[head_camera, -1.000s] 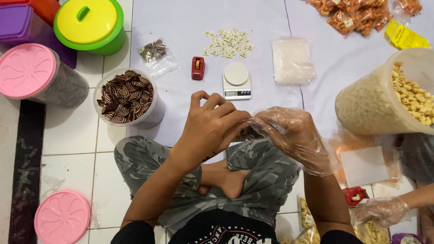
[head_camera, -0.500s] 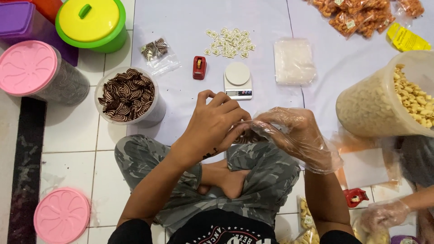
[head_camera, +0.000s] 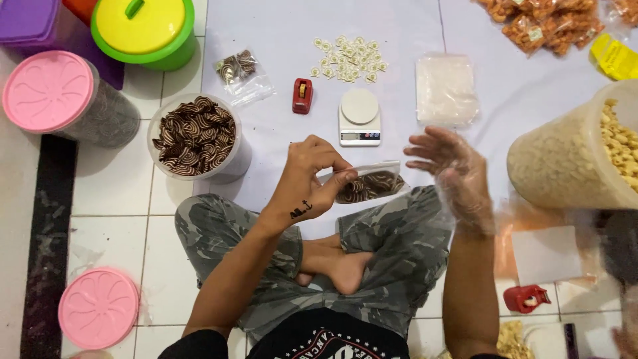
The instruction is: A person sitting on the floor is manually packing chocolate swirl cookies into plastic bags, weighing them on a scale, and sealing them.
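My left hand (head_camera: 311,179) pinches a small clear bag of brown striped snacks (head_camera: 369,184) by its left end and holds it over my crossed legs. My right hand (head_camera: 452,171), in a thin plastic glove, hovers just right of the bag with its fingers spread and holds nothing. An open tub of the same striped snacks (head_camera: 197,137) stands to the left. A small white scale (head_camera: 359,118) sits just beyond my hands.
A red sealer clip (head_camera: 302,96), a sealed snack bag (head_camera: 239,69), a heap of small labels (head_camera: 348,58) and a stack of clear bags (head_camera: 445,89) lie on the white sheet. A big tub of pale snacks (head_camera: 577,153) stands right; lidded tubs (head_camera: 64,96) stand left.
My hands were together on the bag. The gloved right hand has let go and moved right, fingers spread, while the left hand keeps the filled bag.
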